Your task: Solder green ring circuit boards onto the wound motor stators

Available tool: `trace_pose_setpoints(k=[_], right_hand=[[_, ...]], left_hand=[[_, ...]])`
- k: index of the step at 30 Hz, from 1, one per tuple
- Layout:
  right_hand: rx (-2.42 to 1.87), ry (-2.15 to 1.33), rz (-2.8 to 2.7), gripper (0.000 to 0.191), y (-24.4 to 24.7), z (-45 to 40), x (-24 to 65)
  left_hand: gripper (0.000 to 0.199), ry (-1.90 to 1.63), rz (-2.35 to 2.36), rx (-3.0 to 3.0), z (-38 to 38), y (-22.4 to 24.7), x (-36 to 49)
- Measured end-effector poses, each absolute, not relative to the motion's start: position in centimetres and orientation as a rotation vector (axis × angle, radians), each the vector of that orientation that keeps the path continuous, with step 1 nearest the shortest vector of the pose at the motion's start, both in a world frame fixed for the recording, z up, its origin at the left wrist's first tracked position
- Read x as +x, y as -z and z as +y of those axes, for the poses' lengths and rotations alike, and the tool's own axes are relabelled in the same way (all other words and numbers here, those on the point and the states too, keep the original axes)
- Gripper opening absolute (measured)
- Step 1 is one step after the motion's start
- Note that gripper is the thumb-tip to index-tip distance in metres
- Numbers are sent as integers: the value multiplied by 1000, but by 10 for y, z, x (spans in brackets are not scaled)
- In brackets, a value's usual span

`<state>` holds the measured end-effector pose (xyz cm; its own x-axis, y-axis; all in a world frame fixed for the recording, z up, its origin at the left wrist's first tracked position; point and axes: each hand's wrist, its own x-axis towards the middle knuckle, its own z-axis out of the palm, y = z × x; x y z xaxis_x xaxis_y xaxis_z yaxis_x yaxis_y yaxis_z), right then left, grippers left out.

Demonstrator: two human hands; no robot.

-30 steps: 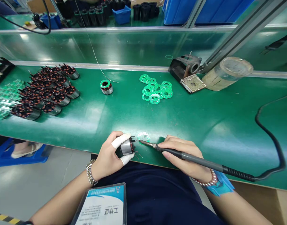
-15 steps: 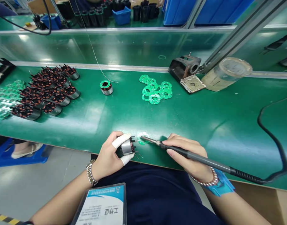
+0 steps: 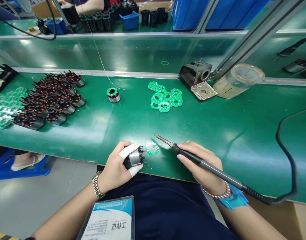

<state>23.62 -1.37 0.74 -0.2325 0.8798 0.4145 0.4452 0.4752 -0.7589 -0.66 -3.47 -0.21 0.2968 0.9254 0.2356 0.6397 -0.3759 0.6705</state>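
My left hand (image 3: 119,163), with white covers on the thumb and a finger, is closed round a motor stator (image 3: 135,157) turned on its side. The stator's black pins and thin wire ends point right. Beside those pins a ring-shaped green circuit board (image 3: 152,148) lies on the bench. My right hand (image 3: 203,163) grips a soldering iron (image 3: 208,168) by its dark handle. The iron's tip is above and to the right of the ring board, apart from it. Farther back, another stator (image 3: 114,97) stands upright with a green ring board on top.
Many stators (image 3: 51,98) crowd the left side near a pile of green boards (image 3: 10,106). Loose ring boards (image 3: 165,96) lie centre back. An iron stand (image 3: 195,73) with a sponge (image 3: 204,91) and a cloudy jar (image 3: 239,81) stand back right. A solder wire (image 3: 100,56) hangs down; the iron's cable (image 3: 288,146) loops right.
The soldering iron's tip has lifted off the ring board and moved up and slightly right. My left hand keeps the stator in place. A person's arm has come into view at the top.
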Motion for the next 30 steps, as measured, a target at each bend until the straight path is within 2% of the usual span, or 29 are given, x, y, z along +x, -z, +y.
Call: trace_pose_setpoints(k=[10, 16, 23, 27, 30], right_hand=[[-1060, -539, -1846, 25, 1, -15, 237], [-1057, -627, -1847, 22, 7, -17, 237], [-779, -543, -2113, 30, 2, -7, 230], [-1016, -520, -1905, 26, -5, -10, 220], [-1122, -809, -1547, 26, -10, -14, 206]], left_hand=[[54, -850, 1393, 2124, -34, 3, -7], [55, -825, 1395, 2097, -35, 4, -7], [52, -802, 1372, 1953, -31, -4, -4], [51, -735, 1371, 1911, -22, -8, 4], [49, -689, 1401, 2014, -17, -4, 9]])
